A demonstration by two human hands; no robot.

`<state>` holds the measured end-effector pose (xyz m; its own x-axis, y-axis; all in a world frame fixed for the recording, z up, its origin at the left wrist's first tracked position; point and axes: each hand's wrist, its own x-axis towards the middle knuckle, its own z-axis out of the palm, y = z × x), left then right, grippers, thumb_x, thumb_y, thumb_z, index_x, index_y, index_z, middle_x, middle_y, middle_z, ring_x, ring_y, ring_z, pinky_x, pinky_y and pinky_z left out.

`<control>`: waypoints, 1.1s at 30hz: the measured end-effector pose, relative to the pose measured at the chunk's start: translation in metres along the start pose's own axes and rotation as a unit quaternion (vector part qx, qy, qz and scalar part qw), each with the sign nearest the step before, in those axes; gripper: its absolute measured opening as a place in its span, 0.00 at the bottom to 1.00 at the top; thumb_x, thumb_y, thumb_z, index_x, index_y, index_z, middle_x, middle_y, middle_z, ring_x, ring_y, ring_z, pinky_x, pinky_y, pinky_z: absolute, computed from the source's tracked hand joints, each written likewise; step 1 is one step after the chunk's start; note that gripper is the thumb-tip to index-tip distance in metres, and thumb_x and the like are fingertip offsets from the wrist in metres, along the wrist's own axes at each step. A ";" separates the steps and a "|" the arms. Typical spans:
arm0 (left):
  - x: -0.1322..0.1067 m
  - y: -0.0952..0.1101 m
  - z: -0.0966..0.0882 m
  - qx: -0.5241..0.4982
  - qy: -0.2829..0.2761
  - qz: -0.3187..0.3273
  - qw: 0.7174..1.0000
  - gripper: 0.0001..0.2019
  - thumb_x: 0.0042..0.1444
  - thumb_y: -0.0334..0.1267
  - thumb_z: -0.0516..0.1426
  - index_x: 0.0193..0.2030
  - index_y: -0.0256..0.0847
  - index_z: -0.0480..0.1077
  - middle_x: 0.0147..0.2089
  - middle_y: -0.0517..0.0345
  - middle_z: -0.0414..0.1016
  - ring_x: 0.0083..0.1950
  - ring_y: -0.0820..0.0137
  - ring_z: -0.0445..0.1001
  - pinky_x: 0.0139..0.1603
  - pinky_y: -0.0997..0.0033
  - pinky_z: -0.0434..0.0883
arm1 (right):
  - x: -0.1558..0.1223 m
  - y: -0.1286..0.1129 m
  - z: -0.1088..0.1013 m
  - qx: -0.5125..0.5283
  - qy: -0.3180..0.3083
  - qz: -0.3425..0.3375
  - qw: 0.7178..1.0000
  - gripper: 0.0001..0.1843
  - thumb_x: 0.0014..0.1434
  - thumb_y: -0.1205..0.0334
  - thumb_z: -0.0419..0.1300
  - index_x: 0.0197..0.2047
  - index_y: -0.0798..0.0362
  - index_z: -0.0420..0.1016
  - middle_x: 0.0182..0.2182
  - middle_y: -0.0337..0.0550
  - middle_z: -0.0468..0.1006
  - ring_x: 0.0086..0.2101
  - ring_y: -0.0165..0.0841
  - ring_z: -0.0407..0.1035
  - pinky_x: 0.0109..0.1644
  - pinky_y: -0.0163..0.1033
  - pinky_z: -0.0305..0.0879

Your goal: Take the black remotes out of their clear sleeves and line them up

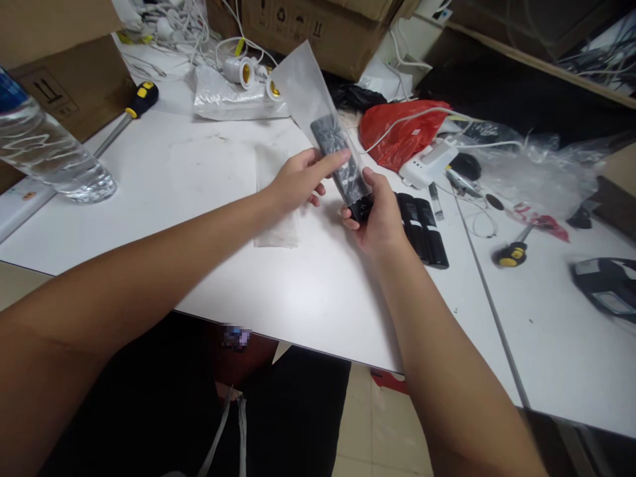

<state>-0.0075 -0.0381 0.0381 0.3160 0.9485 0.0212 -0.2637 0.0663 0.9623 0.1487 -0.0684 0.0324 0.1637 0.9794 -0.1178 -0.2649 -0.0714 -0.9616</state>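
Note:
A black remote control [342, 165] sits partly inside a clear plastic sleeve [303, 89] that sticks up and away from me. My right hand [375, 215] is closed round the remote's lower end. My left hand [303, 179] pinches the sleeve and remote at mid-length with thumb and fingers. Both are held just above the white table [199, 172]. Two more black remotes [422, 225] lie flat on the table just right of my right hand. An empty clear sleeve [275, 199] lies under my left hand.
A water bottle [44, 146] stands at the far left. Yellow-handled screwdrivers lie at the back left [142, 99] and the right [511, 253]. A red bag [405, 129], a white adapter [427, 162], cables, lamp sockets [241, 69] and cardboard boxes [318, 30] crowd the back.

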 end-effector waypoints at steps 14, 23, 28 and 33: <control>0.009 -0.002 -0.006 -0.086 0.064 0.007 0.994 0.09 0.65 0.42 0.61 0.41 0.39 0.69 0.37 0.55 0.78 0.34 0.73 0.78 0.37 0.76 0.75 | -0.002 -0.006 -0.001 0.018 -0.040 0.046 0.998 0.21 0.53 0.38 0.65 0.37 0.47 0.72 0.28 0.39 0.73 0.20 0.27 0.61 0.17 0.33 0.53; 0.005 -0.002 -0.001 -0.100 0.050 -0.004 0.994 0.12 0.62 0.45 0.64 0.42 0.40 0.70 0.41 0.53 0.79 0.41 0.68 0.80 0.44 0.71 0.78 | 0.003 -0.001 0.000 0.060 -0.033 0.014 0.998 0.20 0.55 0.39 0.66 0.38 0.44 0.69 0.29 0.37 0.70 0.23 0.28 0.63 0.22 0.36 0.64; 0.008 -0.001 -0.005 -0.126 0.028 -0.005 0.992 0.14 0.63 0.50 0.61 0.41 0.40 0.70 0.40 0.52 0.79 0.43 0.65 0.80 0.42 0.70 0.78 | 0.007 -0.002 -0.003 0.027 0.025 -0.004 0.999 0.21 0.55 0.36 0.64 0.37 0.42 0.67 0.23 0.35 0.63 0.18 0.28 0.53 0.15 0.36 0.54; 0.011 -0.002 -0.005 -0.124 0.036 -0.006 0.992 0.13 0.66 0.48 0.59 0.40 0.39 0.69 0.36 0.53 0.77 0.43 0.65 0.79 0.42 0.68 0.79 | 0.004 -0.004 -0.005 0.011 0.006 -0.001 1.000 0.22 0.54 0.34 0.64 0.36 0.41 0.66 0.20 0.33 0.59 0.16 0.28 0.47 0.14 0.38 0.50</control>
<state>-0.0079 -0.0266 0.0353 0.2574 0.9661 -0.0171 -0.4793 0.1430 0.8659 0.1553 -0.0648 0.0346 0.1752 0.9774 -0.1185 -0.2844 -0.0650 -0.9565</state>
